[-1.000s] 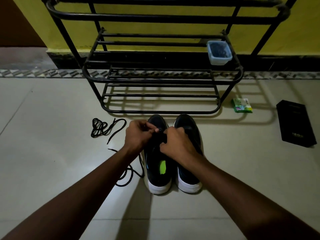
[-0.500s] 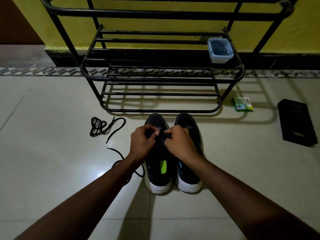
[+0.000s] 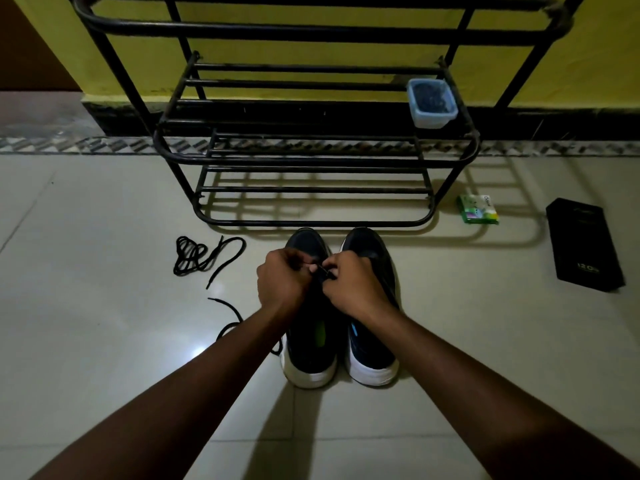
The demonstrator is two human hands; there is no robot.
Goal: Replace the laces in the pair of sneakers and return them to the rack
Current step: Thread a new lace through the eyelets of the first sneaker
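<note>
Tiled floor before the rack: left hand and right hand, fingers curled, pinch a lace over one sneaker, apparently threading it; a second lace lies coiled nearby.

Your sneakers are black with white heels; at twelve o'clock, a black rack against a yellow wall.
</note>
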